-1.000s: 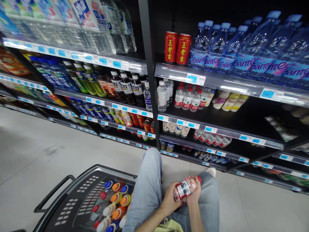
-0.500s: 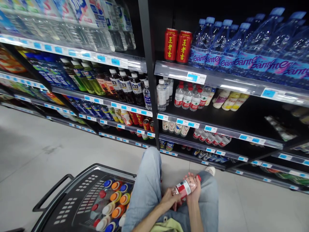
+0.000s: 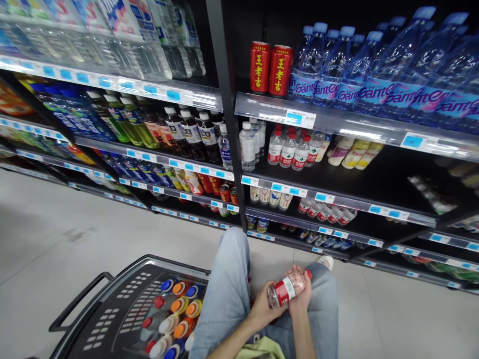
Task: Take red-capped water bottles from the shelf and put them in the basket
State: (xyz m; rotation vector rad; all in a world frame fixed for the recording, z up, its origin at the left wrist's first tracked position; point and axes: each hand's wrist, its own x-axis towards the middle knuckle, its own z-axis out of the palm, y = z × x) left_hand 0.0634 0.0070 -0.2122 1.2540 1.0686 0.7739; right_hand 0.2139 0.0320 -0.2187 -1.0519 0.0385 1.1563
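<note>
I crouch in front of a drinks shelf, knees in light jeans. My right hand [image 3: 301,294] is wrapped round a small clear water bottle [image 3: 285,291] with a red label and red cap, lying sideways above my lap. My left hand [image 3: 264,308] cups the bottle's base end, fingers curled against it. Matching red-capped bottles [image 3: 288,149] stand on the shelf ahead at mid height.
A black shopping basket [image 3: 112,309] at the lower left holds several bottles with coloured caps. Black shelving [image 3: 337,127] fills the view with water bottles, two red cans [image 3: 270,70] and tea drinks. Grey tiled floor [image 3: 56,234] lies left.
The bottle has turned a little between my hands and my left hand has shifted along its base. The view has drifted slightly.
</note>
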